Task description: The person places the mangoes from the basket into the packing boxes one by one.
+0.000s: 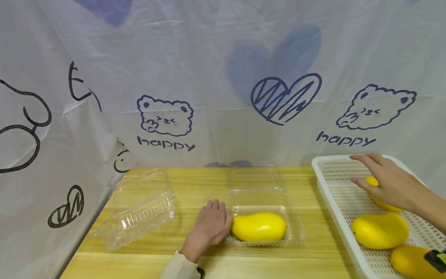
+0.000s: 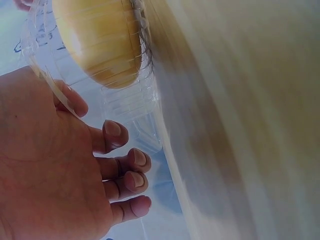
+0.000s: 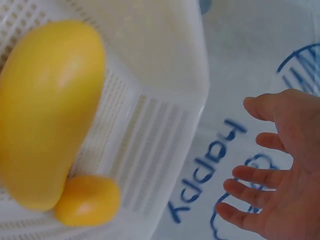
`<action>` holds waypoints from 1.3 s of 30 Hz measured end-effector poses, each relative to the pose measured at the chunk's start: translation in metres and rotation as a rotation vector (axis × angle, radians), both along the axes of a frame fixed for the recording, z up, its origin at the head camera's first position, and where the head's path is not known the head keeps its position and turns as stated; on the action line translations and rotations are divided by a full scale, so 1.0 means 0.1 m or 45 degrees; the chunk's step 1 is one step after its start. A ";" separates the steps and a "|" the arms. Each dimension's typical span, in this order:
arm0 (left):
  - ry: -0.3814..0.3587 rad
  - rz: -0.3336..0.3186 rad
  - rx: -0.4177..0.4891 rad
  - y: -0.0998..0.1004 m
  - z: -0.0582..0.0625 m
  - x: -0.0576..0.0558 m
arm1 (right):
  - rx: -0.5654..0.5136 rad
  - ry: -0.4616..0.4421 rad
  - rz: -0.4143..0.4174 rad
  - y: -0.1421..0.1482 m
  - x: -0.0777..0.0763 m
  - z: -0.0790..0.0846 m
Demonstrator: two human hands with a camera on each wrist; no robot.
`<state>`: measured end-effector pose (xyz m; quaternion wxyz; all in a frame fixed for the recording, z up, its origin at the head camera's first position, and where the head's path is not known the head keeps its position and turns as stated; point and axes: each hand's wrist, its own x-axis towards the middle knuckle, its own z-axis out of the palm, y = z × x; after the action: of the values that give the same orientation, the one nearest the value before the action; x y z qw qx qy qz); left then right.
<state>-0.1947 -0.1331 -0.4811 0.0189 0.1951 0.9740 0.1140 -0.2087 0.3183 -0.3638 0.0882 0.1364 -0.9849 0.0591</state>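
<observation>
A yellow mango (image 1: 261,227) lies in the tray half of a clear plastic clamshell container (image 1: 240,210), whose lid stands folded back behind it. At the container's left side, my left hand (image 1: 211,223) holds the rim with its thumb over the edge. The left wrist view shows that hand (image 2: 65,160) with its other fingers loosely bent beside the plastic wall. My right hand (image 1: 386,182) hovers over the white basket (image 1: 336,217), fingers spread and holding nothing. Beneath it a mango (image 1: 374,181) is partly hidden. Fingers of the right hand (image 3: 280,175) look apart from the mangoes (image 3: 50,115).
Another open clear container (image 1: 146,217) lies tilted at the left of the wooden table (image 1: 195,186). More mangoes (image 1: 379,230) sit in the near part of the basket. A printed white cloth (image 1: 216,116) hangs behind the table and along its left side.
</observation>
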 end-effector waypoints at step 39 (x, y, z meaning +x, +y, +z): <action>-0.022 0.017 -0.003 -0.07 0.00 0.00 | -0.086 -0.335 -0.180 0.56 -0.39 -0.44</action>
<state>-0.1945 -0.1397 -0.4807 0.0268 0.1876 0.9752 0.1146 -0.2479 0.3741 -0.4077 -0.0329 0.0548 -0.9926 0.1033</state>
